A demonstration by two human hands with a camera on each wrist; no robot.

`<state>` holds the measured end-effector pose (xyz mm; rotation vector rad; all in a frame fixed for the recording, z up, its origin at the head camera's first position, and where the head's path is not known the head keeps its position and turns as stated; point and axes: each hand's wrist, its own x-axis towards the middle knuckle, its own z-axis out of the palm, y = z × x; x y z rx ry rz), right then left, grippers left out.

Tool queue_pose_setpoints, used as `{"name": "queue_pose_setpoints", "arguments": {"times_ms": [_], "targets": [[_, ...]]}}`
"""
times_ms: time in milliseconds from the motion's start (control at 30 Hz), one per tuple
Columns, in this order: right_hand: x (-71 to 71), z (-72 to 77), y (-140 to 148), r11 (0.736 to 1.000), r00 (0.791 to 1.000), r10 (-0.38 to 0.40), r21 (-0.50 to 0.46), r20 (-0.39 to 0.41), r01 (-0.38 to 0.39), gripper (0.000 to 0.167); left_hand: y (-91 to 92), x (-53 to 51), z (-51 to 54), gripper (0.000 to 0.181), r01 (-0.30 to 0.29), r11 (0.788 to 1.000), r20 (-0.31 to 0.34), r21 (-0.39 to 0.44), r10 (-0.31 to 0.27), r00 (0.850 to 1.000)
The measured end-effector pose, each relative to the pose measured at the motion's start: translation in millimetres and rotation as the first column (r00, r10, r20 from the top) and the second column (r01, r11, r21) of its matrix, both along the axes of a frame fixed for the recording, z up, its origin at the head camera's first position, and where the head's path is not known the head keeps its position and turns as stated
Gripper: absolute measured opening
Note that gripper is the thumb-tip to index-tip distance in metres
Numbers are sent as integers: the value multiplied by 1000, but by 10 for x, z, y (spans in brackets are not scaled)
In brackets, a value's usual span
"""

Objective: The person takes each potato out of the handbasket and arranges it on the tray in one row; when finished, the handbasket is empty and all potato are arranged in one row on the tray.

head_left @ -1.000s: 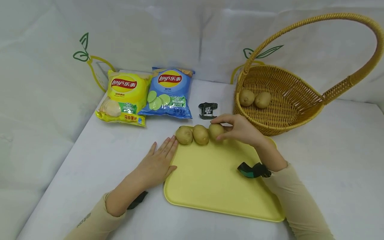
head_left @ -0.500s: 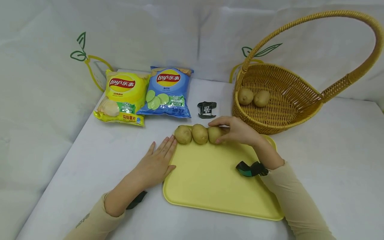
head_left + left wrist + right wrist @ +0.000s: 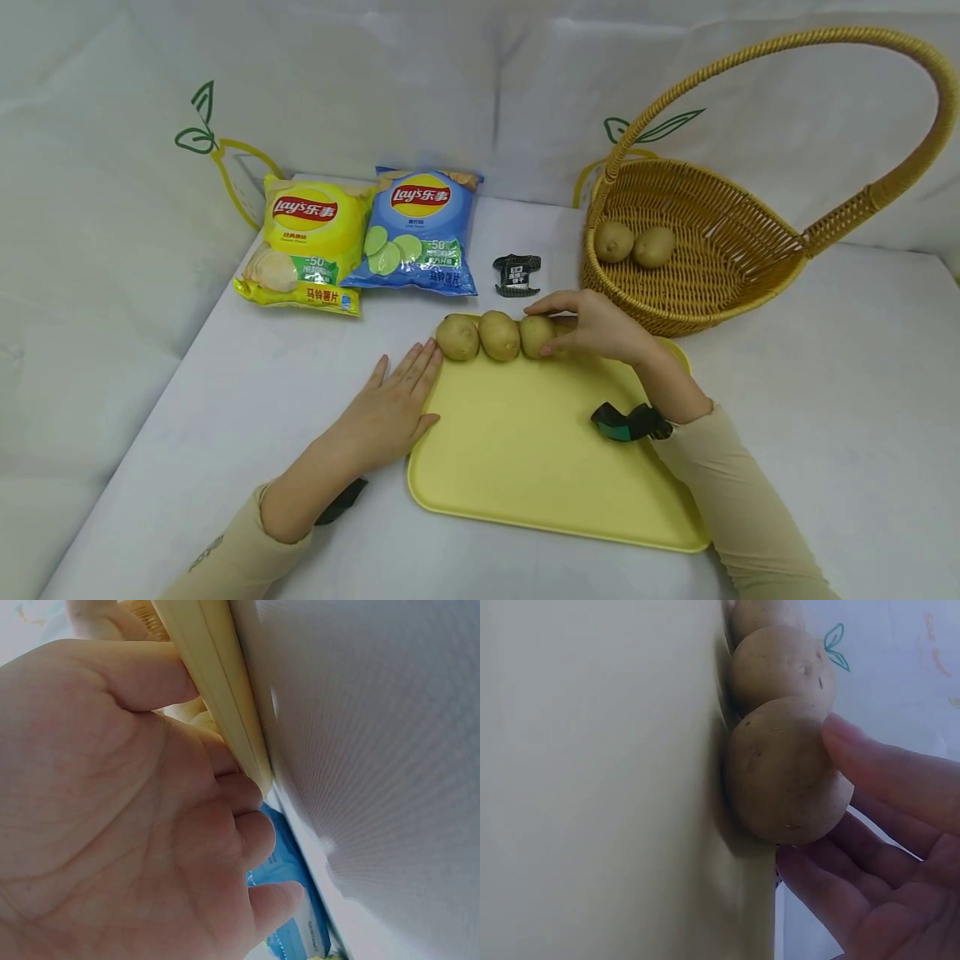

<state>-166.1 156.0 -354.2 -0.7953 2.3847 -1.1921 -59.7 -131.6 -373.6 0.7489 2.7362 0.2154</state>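
Potatoes [image 3: 499, 336] matt; tray [image 3: 540, 467] smooth plastic; basket [image 3: 708, 271] rough wicker.

Left hand [image 3: 388, 421] palm-down, fingers [image 3: 429, 372] straight toward 1 o'clock; left forearm [image 3: 298, 496] from 7–8. Right hand [image 3: 596, 327] toward 9–10, thumb [image 3: 564, 342] and fingers pinching; right forearm [image 3: 678, 390] from 5.

Soft, even light in the head view, a bit gray. Small shiny spots on the blue bag [image 3: 420, 232]. Faint, fuzzy shadow on the yellow tray [image 3: 525, 458], under the right hand [image 3: 596, 327]. Bright white glow in the left wrist view's top left corner, with the left hand [image 3: 135, 810] in shade. Dim and bluish in the right wrist view, with dark shadow beside the nearest potato [image 3: 784, 776].
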Motion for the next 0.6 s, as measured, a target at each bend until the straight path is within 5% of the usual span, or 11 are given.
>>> {"name": "queue_pose_setpoints", "arguments": {"times_ms": [333, 600], "targets": [[11, 95, 15, 993, 998, -32, -111, 56, 38, 45, -3, 1, 18, 70, 1, 1000, 3, 12, -1, 1000], [64, 327, 165, 964, 996, -90, -254, -18, 82, 43, -2, 1, 4, 71, 6, 1000, -2, 23, -6, 1000]]}}
